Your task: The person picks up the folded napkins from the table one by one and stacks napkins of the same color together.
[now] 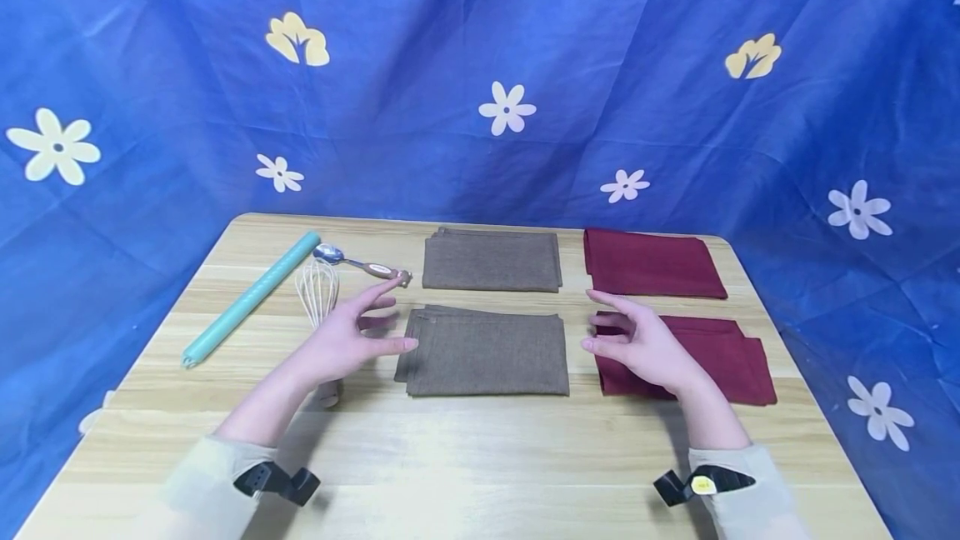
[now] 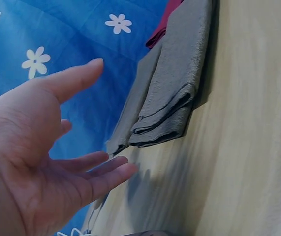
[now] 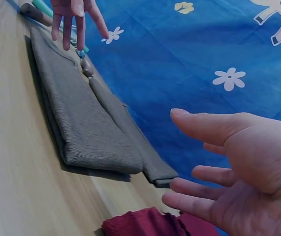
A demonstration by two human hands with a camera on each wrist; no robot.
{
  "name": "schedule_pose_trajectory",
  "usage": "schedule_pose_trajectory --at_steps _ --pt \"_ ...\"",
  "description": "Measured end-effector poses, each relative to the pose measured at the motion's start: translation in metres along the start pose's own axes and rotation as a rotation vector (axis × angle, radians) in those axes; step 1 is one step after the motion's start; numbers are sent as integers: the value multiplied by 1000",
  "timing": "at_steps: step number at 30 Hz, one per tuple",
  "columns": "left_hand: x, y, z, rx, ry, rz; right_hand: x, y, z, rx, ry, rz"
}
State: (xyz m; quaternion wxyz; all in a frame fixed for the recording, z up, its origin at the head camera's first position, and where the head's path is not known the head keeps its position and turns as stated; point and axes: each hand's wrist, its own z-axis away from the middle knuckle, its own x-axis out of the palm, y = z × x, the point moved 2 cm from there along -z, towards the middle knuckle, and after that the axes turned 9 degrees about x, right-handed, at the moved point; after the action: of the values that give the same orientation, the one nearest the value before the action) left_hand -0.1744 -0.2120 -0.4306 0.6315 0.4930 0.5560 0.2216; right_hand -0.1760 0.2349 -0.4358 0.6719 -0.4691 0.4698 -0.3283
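My left hand point(image 1: 347, 338) hovers over the whisk point(image 1: 318, 290), by the left edge of the nearer folded grey cloth point(image 1: 491, 354). Its fingers are spread and hold nothing. Above the nearer folded dark red cloth point(image 1: 720, 357) is my right hand point(image 1: 645, 344), thumb and fingers apart, also holding nothing. Both palms face inward, with the nearer grey cloth lying between them. Behind it lies a second folded grey cloth point(image 1: 491, 261). A second dark red cloth point(image 1: 652, 265) lies at the back right. The left wrist view shows a gap between the left fingertips and the grey cloth point(image 2: 174, 73).
A turquoise rolling-pin-like stick point(image 1: 251, 300) lies slantwise at the table's left. Near it is a spoon point(image 1: 360, 263) with a brown handle, close to my left fingertips. A blue flowered curtain point(image 1: 420, 65) hangs behind the wooden table point(image 1: 480, 457).
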Motion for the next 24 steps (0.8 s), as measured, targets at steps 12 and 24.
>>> schedule_pose_trajectory --at_steps 12,24 --pt "12 -7 4 -112 -8 1 17 11 -6 34 -50 -13" --pt "19 -2 -2 -203 -12 6 35 19 -10 110 -58 20"
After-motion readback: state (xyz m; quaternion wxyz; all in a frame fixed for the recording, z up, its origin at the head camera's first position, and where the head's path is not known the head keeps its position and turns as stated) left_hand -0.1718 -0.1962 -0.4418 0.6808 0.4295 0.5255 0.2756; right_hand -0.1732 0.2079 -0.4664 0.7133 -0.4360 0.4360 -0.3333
